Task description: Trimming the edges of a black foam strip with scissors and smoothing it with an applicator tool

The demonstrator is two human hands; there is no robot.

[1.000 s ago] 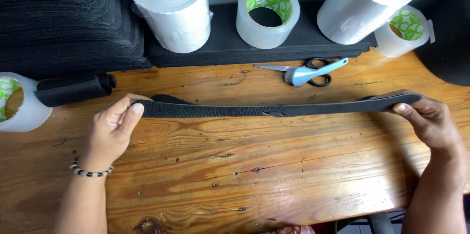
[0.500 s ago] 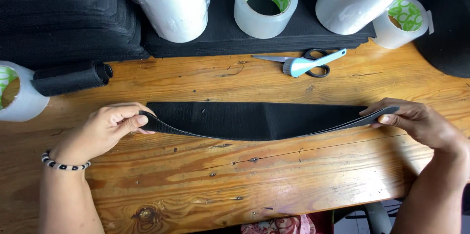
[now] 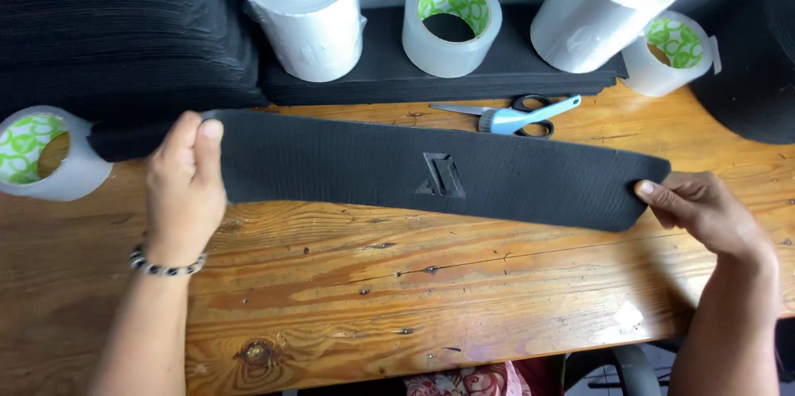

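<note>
Two hands are stretching a long black foam strip (image 3: 431, 176) flat above the wooden table (image 3: 373, 297). The left hand (image 3: 186, 189), wearing a beaded bracelet (image 3: 164, 265), is gripping the strip's left end with fingers curled over its top edge. The right hand (image 3: 704, 214) is pinching the right end, thumb on top. An embossed mark is showing at the strip's middle. Blue-handled scissors (image 3: 513, 116) are lying just behind it, with tape rolls (image 3: 451, 31) and white paper rolls (image 3: 306, 11) standing further back.
</note>
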